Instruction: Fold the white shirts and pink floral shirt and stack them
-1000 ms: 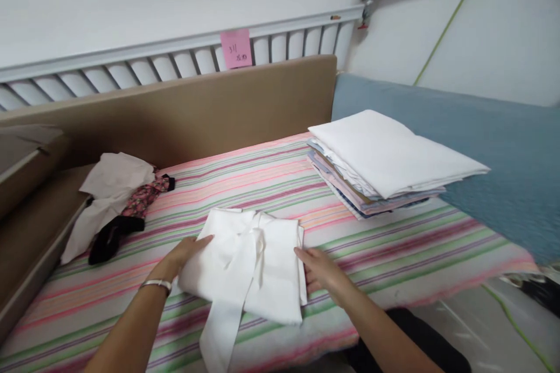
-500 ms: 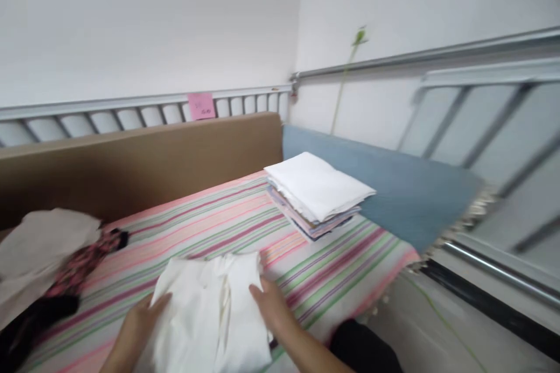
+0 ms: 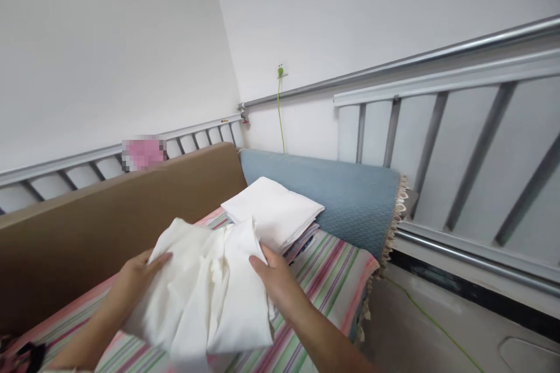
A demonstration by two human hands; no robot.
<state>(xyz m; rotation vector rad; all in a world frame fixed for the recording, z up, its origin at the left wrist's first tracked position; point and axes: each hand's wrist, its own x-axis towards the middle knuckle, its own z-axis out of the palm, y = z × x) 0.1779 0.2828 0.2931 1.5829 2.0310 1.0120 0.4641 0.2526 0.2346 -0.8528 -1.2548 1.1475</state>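
A loosely folded white garment hangs between my two hands, lifted above the striped cover. My left hand pinches its left edge, thumb on top and the other fingers behind the cloth. On the opposite edge, my right hand grips the same way, thumb in front. Just beyond the garment sits a stack of folded cloth, with a white piece on top and coloured layers below. The garment overlaps the near side of the stack in view; whether they touch I cannot tell.
The striped cover lies under everything. A brown backrest runs along the left, a blue fringed cover along the back. Dark patterned clothing shows at lower left. White radiators and a green cord are by the wall.
My hands have raised the white garment off the striped cover and brought it closer to the stack. The view has turned right, so the clothes at left are mostly out of sight.
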